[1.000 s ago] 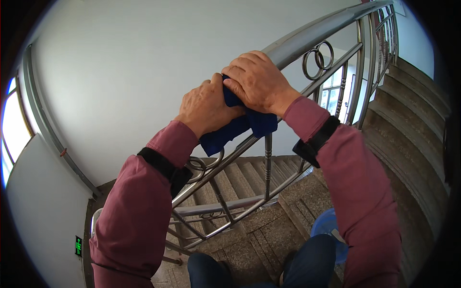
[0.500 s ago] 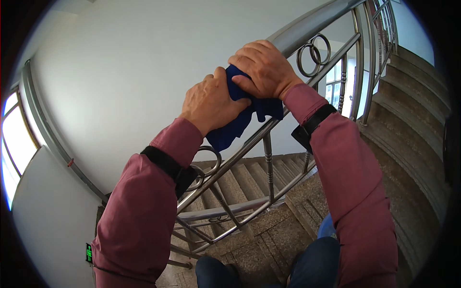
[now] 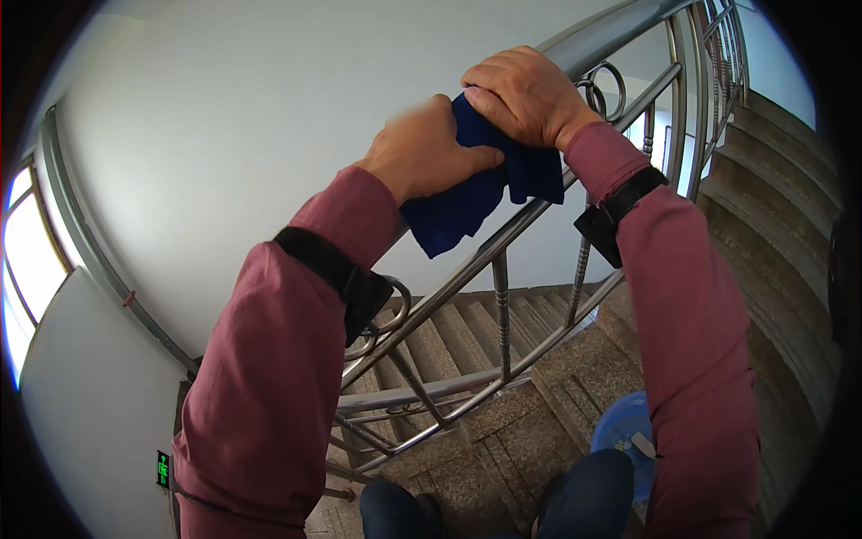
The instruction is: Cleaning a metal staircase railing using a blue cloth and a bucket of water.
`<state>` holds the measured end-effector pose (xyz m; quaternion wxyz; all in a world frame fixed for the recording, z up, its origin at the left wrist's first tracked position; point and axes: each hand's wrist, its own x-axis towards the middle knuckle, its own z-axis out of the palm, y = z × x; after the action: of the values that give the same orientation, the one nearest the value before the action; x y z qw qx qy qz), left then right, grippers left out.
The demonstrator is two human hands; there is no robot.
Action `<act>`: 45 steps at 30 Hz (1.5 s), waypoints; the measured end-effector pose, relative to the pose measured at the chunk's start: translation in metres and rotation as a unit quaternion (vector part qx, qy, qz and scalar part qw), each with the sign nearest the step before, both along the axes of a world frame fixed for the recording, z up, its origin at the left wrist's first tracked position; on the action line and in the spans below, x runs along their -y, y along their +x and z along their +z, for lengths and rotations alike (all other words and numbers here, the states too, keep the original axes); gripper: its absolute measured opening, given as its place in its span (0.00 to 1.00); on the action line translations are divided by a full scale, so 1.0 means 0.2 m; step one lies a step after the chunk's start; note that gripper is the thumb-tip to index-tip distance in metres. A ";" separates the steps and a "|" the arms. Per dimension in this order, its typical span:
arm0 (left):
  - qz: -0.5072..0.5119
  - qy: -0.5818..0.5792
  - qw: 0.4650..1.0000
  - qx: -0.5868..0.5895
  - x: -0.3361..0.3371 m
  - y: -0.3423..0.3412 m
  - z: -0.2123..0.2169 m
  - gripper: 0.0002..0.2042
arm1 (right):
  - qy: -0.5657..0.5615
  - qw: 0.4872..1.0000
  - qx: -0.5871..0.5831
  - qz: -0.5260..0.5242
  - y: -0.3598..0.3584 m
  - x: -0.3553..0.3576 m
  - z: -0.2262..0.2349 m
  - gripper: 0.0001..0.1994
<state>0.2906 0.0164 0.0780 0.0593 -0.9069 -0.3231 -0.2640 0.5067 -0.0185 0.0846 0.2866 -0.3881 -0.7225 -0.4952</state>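
Observation:
A dark blue cloth (image 3: 458,211) is draped over the thick metal handrail (image 3: 603,43) of a stair railing, its lower edges hanging below the rail. My left hand (image 3: 426,148) is wrapped round the cloth from the left, thumb lying across its front. Farther up the rail, my right hand (image 3: 528,97) is closed over the cloth's upper end, fingers curled across the top. Both hands hide the part of the handrail beneath them. Each wrist wears a black strap over a dark red sleeve.
Below the handrail run thinner bars (image 3: 503,314) and metal rings (image 3: 606,90). Stairs rise at the right (image 3: 772,198), and another flight descends behind the railing (image 3: 440,346). A blue basin (image 3: 620,422) sits on the landing by my legs. At the left are a window and a lit green sign (image 3: 163,469).
Both hands and the cloth have slid up the handrail, toward the upper right. More of the blue basin now shows beside my right sleeve.

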 end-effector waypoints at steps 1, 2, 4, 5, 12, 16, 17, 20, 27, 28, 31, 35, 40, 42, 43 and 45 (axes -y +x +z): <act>-0.024 -0.014 1.000 0.006 -0.03 0.02 0.00 0.43 | -0.014 1.000 -0.006 -0.021 0.01 0.00 0.01 0.18; -0.048 -0.027 0.998 0.013 -0.06 0.03 0.01 0.45 | -0.017 1.000 -0.004 -0.023 0.02 0.00 0.03 0.18; -0.092 -0.070 0.993 0.019 -0.14 0.06 0.04 0.44 | -0.078 0.989 -0.066 -0.105 0.03 -0.01 0.07 0.21; -0.132 -0.108 0.985 0.024 -0.17 0.05 0.05 0.44 | -0.079 0.990 -0.064 -0.100 0.01 -0.03 0.12 0.21; -0.215 -0.447 0.868 0.010 -0.22 -0.01 0.08 0.48 | -0.241 0.919 -0.103 -0.294 -0.11 -0.12 0.26 0.25; -0.205 -0.515 0.832 0.025 -0.29 -0.04 0.04 0.47 | -0.243 0.899 -0.176 -0.320 -0.21 -0.11 0.23 0.25; -0.211 -0.517 0.829 0.025 -0.31 -0.02 0.03 0.47 | -0.246 0.896 -0.178 -0.324 -0.20 -0.10 0.22 0.25; -0.194 -0.520 0.832 0.027 -0.28 -0.11 0.04 0.43 | -0.211 0.917 -0.181 -0.286 -0.26 -0.14 0.21 0.25; -0.213 -0.467 0.856 0.055 -0.25 -0.16 0.00 0.39 | -0.233 0.917 -0.093 -0.309 -0.24 -0.16 0.19 0.25; -0.221 -0.465 0.856 0.051 -0.26 -0.15 -0.01 0.39 | -0.233 0.918 -0.092 -0.307 -0.25 -0.15 0.19 0.25; -0.226 -0.430 0.873 0.044 -0.31 -0.15 -0.04 0.38 | -0.231 0.918 -0.109 -0.305 -0.28 -0.14 0.17 0.25; -0.223 -0.366 0.902 0.052 -0.29 -0.15 -0.08 0.46 | -0.184 0.926 -0.122 -0.305 -0.28 -0.12 0.11 0.26; -0.109 -0.176 0.977 0.047 -0.17 -0.23 -0.10 0.42 | -0.151 0.945 -0.092 -0.274 -0.31 -0.12 0.06 0.26; -0.048 -0.113 0.991 0.050 -0.07 -0.26 -0.12 0.40 | -0.132 0.957 -0.078 -0.248 -0.32 -0.10 0.05 0.25; 0.013 -0.049 0.998 0.049 -0.03 -0.27 -0.15 0.38 | -0.122 0.963 -0.087 -0.225 -0.34 -0.08 0.03 0.24; 0.041 0.013 0.998 0.056 0.03 -0.30 -0.21 0.36 | -0.114 0.970 -0.094 -0.194 -0.39 -0.06 -0.01 0.24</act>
<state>0.2311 0.0112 0.0357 0.0633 -0.8759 -0.3590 -0.3161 0.4289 -0.0056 0.0818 0.2059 -0.5957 -0.6550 -0.4168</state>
